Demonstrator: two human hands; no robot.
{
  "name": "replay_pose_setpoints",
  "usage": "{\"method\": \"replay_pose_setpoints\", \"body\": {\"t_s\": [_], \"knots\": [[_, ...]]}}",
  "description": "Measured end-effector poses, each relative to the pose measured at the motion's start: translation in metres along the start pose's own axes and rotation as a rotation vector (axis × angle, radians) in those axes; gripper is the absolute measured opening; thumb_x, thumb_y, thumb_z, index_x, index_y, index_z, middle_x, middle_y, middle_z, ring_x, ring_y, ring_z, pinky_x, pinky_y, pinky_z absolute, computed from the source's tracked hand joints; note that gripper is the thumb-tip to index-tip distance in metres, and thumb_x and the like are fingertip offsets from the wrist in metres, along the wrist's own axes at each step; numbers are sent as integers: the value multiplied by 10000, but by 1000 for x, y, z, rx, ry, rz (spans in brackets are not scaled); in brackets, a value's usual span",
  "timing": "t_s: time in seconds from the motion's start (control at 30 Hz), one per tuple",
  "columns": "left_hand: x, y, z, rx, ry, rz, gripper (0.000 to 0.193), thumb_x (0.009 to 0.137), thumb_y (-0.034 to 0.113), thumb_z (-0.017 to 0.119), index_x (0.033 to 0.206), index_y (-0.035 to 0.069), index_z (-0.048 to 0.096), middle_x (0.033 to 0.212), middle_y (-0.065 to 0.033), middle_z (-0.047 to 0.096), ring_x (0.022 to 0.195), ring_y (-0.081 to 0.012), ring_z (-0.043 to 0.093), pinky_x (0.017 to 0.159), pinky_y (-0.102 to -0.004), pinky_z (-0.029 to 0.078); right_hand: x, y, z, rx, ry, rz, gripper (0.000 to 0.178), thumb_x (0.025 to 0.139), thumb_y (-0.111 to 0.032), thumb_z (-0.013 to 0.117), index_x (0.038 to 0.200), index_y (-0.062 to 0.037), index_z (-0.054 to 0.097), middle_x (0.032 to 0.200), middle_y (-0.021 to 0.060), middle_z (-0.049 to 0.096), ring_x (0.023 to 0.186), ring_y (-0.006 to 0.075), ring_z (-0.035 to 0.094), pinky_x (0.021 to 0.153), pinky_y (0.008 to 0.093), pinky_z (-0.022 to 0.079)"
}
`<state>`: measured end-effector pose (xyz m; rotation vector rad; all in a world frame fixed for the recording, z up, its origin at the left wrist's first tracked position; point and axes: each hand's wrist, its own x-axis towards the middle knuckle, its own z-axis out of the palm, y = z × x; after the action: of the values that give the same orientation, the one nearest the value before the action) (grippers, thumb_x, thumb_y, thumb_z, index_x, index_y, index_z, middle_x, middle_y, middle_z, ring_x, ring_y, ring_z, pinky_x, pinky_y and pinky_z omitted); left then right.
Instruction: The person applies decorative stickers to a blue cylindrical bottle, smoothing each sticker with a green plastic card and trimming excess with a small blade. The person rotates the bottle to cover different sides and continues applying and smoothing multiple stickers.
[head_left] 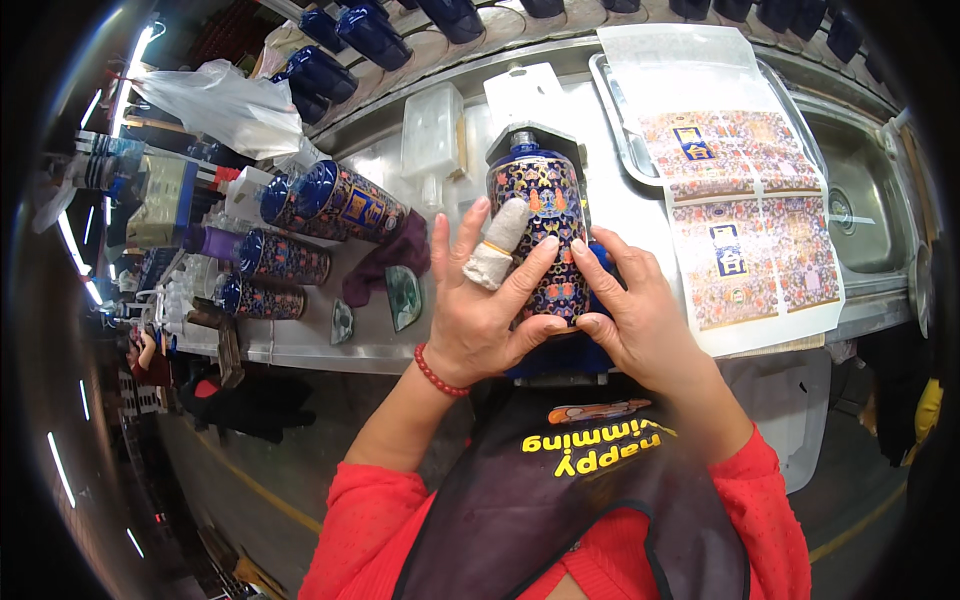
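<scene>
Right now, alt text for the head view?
Both hands, left hand and right hand, grip a dark blue patterned bottle upright over a steel counter. Similar bottles lie on their sides at left; printed decal sheets lie at right.

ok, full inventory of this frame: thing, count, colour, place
patterned bottle: 1, dark blue with multicolour decal, held upright at centre
finished bottles: 3, same pattern, lying at left
plain bottles: a row, dark blue, along the far edge
decal sheets: 2, multicolour on white, at right
cloth: 1, purple, by the lying bottles
plastic bag: 1, white, upper left
steel bench: 1, silver
left hand: wrapped finger, red bead bracelet, on the bottle
right hand: on the bottle
</scene>
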<state>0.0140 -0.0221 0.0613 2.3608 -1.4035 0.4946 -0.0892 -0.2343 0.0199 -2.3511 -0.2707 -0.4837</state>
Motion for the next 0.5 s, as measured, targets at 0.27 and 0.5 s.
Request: {"method": "replay_pose_setpoints", "body": {"t_s": [0.27,0.5], "knots": [[-24,6,4,-37,21,0,679,989,683,493,1376,162,692,1494,-199,564,1470,-415,376,1243,-595,115,-10,0,0,26,-31,5,663,965,-379,667,1550,-126,485,1522,227,440,1232,409,510,1027,500,443],[-34,10,5,-23,29,64,570,1006,633,508,1316,212,735,1471,-179,592,1461,-399,393,1243,-615,108,-16,-2,4,15,-14,-23,694,920,-338,717,1546,-143,491,1506,211,448,1205,401,513,996,501,454]]}}
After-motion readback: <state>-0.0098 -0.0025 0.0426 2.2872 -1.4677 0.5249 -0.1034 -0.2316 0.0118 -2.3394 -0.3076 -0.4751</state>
